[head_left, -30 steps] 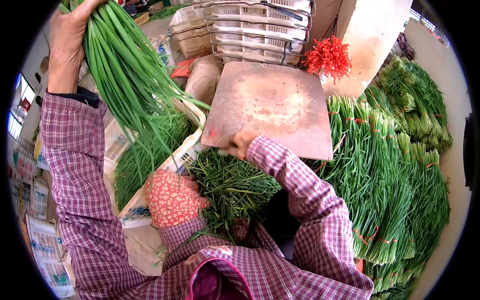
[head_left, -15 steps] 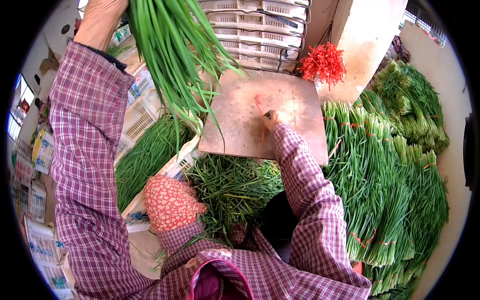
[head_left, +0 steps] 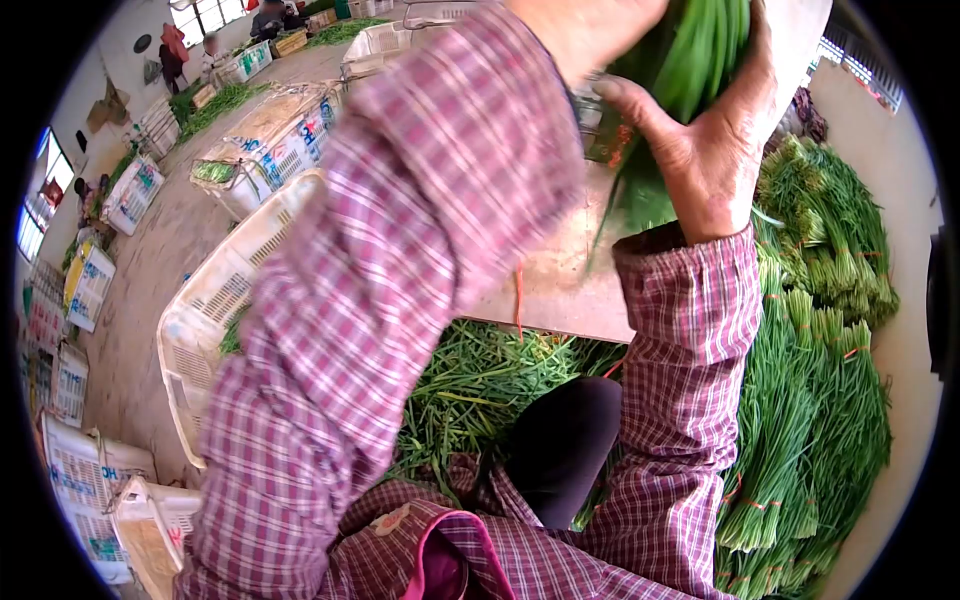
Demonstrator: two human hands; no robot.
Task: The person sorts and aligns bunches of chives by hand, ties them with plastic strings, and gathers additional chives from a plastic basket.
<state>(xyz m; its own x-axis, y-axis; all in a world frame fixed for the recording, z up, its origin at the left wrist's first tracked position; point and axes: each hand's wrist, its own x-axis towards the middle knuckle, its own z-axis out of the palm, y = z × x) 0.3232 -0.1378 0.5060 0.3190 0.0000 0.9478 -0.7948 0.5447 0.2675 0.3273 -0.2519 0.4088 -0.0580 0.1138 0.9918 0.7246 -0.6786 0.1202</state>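
A bunch of green garlic chives [head_left: 705, 55] is upright above a brown board [head_left: 560, 290], its leaf tips hanging down. My left hand [head_left: 590, 30] is at the bunch at the top edge; its fingers are mostly out of frame. Cupped around the bunch from below is my right hand [head_left: 715, 140], thumb on the left side and fingers on the right. A thin red tie [head_left: 519, 300] lies on the board and hangs over its front edge. Loose chive leaves [head_left: 480, 380] lie below the board, by my knee.
Tied bundles of chives [head_left: 790, 420] are stacked at my right, with more [head_left: 825, 220] against the wall. A white plastic crate [head_left: 195, 330] stands at my left. Farther back are filled crates [head_left: 275, 140] on the floor [head_left: 150, 290] and a few people.
My left arm has swung right with the chive bunch, over the board. My right hand has left the red tie on the board and risen to the bunch. The view has shifted, showing more floor.
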